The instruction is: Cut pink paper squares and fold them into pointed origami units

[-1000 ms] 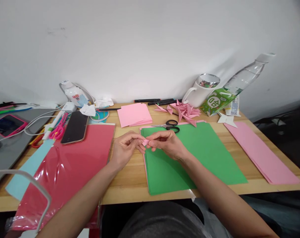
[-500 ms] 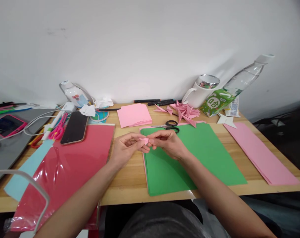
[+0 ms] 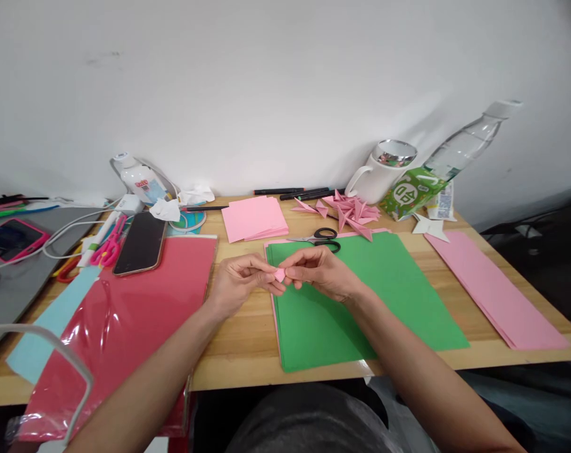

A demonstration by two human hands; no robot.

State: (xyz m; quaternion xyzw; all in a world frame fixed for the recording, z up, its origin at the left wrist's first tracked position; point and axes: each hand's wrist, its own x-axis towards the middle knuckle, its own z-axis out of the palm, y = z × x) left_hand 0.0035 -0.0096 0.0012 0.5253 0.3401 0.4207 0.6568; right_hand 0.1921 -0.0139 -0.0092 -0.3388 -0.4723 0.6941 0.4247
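Between my two hands is a small folded piece of pink paper (image 3: 280, 275), mostly covered by fingers. My left hand (image 3: 241, 281) pinches its left side with thumb and forefinger. From the right, my right hand (image 3: 319, 272) grips the other side the same way. Both hands hover over the left edge of a stack of green paper (image 3: 375, 308). Just beyond the right hand lie black-handled scissors (image 3: 326, 235). Square pink sheets (image 3: 255, 219) are stacked behind the hands, and a heap of folded pink paper stars (image 3: 354, 212) sits right of them.
A phone (image 3: 141, 243) rests on a plastic-wrapped red paper pack (image 3: 148, 314) at left. Along the wall stand a white mug (image 3: 380, 170), a green carton (image 3: 410, 192) and a leaning clear bottle (image 3: 469, 145). Long pink strips (image 3: 500, 292) lie at right.
The pink paper has turned in my fingers and shows a smaller, more compact shape. Both hands keep their pinch in nearly the same spot.
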